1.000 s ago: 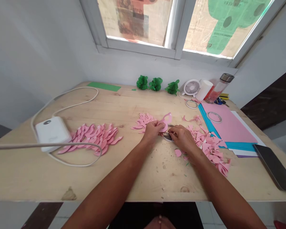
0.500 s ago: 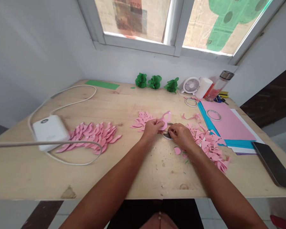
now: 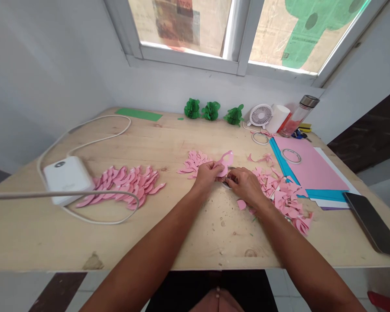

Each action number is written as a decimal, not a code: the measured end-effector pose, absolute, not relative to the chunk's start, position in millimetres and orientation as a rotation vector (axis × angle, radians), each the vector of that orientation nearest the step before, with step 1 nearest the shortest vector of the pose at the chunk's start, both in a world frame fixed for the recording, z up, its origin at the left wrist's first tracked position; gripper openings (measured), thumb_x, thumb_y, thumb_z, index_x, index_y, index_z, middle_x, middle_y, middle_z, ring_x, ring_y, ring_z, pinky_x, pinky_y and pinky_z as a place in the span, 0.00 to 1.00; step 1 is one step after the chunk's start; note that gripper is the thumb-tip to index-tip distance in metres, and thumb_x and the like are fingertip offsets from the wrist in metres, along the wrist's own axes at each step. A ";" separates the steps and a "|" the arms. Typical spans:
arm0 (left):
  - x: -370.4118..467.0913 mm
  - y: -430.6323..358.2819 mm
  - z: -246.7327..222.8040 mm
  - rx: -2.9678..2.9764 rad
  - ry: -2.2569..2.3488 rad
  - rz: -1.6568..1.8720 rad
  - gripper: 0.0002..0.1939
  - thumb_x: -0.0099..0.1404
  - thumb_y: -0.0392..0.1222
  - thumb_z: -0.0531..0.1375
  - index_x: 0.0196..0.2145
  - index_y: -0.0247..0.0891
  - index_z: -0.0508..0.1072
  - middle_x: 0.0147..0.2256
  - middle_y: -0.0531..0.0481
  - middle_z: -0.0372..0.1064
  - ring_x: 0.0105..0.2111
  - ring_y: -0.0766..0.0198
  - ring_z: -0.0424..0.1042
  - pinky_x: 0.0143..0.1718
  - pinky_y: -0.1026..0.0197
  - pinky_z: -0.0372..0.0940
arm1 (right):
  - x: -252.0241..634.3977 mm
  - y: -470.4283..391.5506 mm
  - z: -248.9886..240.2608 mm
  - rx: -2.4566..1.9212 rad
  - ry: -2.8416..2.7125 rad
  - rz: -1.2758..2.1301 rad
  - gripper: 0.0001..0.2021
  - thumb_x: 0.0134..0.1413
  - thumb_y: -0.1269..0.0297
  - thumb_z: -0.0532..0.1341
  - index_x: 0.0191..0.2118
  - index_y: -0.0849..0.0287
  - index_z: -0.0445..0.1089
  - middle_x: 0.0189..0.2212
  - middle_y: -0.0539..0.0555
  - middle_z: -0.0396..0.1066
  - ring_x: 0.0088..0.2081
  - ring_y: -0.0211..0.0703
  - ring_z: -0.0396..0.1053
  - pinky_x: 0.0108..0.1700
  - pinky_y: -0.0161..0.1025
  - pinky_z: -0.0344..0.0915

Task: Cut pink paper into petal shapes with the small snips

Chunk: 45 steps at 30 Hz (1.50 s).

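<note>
My left hand (image 3: 206,177) pinches the pink paper piece (image 3: 226,160) beside the pale ring (image 3: 226,186), as before — but my right hand's (image 3: 245,184) curled fingers have edged nearer it; whether they grip anything, I can't tell.

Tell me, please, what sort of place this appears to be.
Probably a paper-craft workspace by a window: cut pink paper pieces lie on a wooden table, and three green paper ornaments stand along its back.
</note>
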<state>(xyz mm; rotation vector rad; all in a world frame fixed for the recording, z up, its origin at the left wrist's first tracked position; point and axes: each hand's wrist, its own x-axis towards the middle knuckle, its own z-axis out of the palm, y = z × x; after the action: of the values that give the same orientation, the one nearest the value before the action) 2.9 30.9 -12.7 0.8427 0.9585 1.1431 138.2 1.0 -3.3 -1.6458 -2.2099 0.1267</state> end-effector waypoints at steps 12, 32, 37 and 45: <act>2.4 31.0 -13.0 0.846 0.966 1.170 0.07 0.45 0.38 0.62 0.20 0.34 0.67 0.18 0.54 0.63 0.19 0.71 0.62 0.21 0.67 0.60 | 138.4 0.9 -1.2 -1.703 -2.111 0.244 0.04 0.49 0.67 0.57 0.27 0.56 0.69 0.27 0.50 0.71 0.31 0.41 0.64 0.31 0.35 0.54; 3.5 32.6 -17.4 0.870 0.896 1.261 0.07 0.45 0.38 0.62 0.19 0.34 0.66 0.19 0.56 0.59 0.23 0.70 0.61 0.29 0.65 0.59 | 142.9 3.0 -2.2 -1.710 -1.834 0.625 0.06 0.45 0.65 0.56 0.27 0.58 0.69 0.21 0.47 0.69 0.23 0.36 0.63 0.26 0.32 0.55; 5.2 29.7 -14.7 0.867 0.873 1.235 0.07 0.45 0.39 0.63 0.20 0.34 0.67 0.20 0.54 0.61 0.24 0.68 0.63 0.29 0.64 0.61 | 142.1 4.2 -1.7 -1.699 -1.824 0.630 0.06 0.44 0.66 0.56 0.27 0.58 0.70 0.22 0.48 0.70 0.24 0.36 0.64 0.27 0.32 0.55; 5.6 29.3 -11.0 0.825 0.872 1.221 0.08 0.44 0.39 0.63 0.20 0.34 0.67 0.21 0.55 0.62 0.24 0.68 0.65 0.30 0.63 0.63 | 141.8 4.5 -4.3 -1.658 -1.802 0.647 0.08 0.43 0.66 0.55 0.29 0.59 0.71 0.22 0.49 0.70 0.23 0.35 0.63 0.26 0.32 0.55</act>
<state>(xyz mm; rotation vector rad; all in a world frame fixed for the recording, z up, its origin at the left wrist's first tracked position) 5.6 29.3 -11.0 0.8250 0.8722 1.2211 141.8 4.5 -4.3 -1.6583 -1.8022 0.6475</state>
